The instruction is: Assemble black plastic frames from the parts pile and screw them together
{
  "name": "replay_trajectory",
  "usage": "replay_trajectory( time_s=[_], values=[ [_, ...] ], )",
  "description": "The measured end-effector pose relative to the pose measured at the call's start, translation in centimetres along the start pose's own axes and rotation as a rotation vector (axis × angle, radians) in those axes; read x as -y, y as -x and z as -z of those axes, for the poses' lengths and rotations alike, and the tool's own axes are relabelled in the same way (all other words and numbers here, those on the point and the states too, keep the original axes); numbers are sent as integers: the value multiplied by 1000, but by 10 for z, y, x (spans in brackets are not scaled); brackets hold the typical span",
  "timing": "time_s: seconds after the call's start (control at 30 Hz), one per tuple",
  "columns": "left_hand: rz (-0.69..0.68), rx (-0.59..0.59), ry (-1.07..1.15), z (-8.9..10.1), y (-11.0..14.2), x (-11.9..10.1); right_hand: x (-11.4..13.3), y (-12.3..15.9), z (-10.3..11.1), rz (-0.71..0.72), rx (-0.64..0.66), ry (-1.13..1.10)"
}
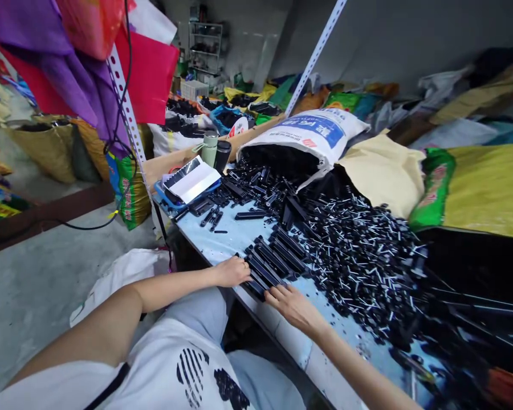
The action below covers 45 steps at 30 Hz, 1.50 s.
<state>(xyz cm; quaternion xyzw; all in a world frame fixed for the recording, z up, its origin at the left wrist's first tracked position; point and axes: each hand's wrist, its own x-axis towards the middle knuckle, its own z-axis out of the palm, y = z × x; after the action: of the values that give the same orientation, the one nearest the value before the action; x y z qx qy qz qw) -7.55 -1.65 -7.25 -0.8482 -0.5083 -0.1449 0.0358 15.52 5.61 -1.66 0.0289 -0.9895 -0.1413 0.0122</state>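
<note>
A row of long black bars [268, 263] is grasped by the left hand [233, 271] at its nine o'clock end and by the right hand [291, 306] at five o'clock.

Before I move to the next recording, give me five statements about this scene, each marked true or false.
1. The left hand and right hand are both at the black bars. True.
2. Both hands wear gloves. False: both are bare.
3. The white sack is tied shut. False: the white sack lies with its mouth open.
4. A green cup stands beside a black cup. True.
5. The purple cloth lies on the floor. False: the purple cloth hangs at the upper left.
</note>
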Motion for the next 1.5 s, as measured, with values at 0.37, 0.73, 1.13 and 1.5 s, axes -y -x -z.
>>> replay_trajectory(
  time_s=[0.37, 0.73, 1.13, 1.5],
  values=[
    [-166, -44, 90, -6, -4, 19, -49, -36, 4, 550, 34, -54],
    [-92, -27, 121, -2, -1, 16, -3, -23, -11, 137, 33, -97],
    [318, -250, 380, 31, 21, -8, -73, -37, -6, -858, 197, -230],
    [1099, 9, 1368, 19, 54, -52, -142, -32, -19, -924, 273, -589]
  ],
)
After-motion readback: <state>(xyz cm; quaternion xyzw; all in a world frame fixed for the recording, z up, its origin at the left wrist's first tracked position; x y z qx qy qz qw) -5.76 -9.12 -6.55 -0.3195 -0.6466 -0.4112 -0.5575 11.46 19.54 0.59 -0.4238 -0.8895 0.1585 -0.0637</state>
